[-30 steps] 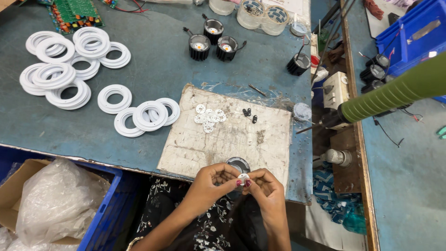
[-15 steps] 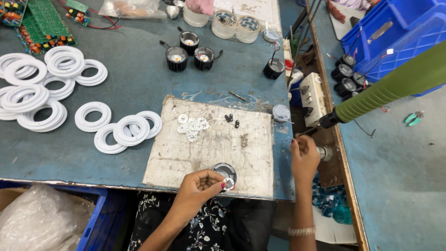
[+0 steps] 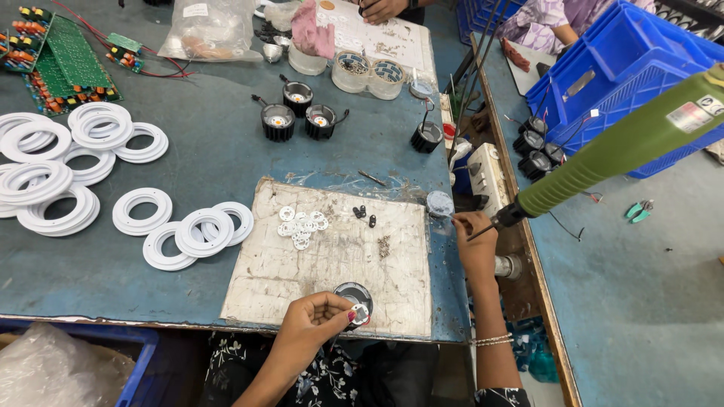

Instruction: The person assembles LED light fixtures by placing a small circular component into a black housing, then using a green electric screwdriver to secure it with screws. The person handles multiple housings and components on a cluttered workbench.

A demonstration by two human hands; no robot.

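My left hand (image 3: 313, 324) grips a small black round lamp housing (image 3: 353, 295) with a white LED disc on top, at the near edge of a worn white work board (image 3: 302, 271). My right hand (image 3: 475, 245) is out at the table's right edge beside a small round grey dish (image 3: 440, 202). Its fingertips are pinched together, and whether they hold anything is too small to tell. The bit of a hanging green electric screwdriver (image 3: 626, 143) ends just at that hand. Small white discs (image 3: 302, 222) and black screws (image 3: 363, 215) lie on the board.
White plastic rings (image 3: 192, 230) lie in stacks on the blue-grey table to the left. Black lamp housings (image 3: 298, 113), green circuit boards (image 3: 68, 60), jars and a plastic bag stand at the back. Blue crates (image 3: 603, 68) sit to the right. Another person's hand (image 3: 381, 9) works at the far edge.
My right hand has let go of the housing and moved right to the table edge by the dish. My left hand keeps hold of the housing. The view has tilted upward.
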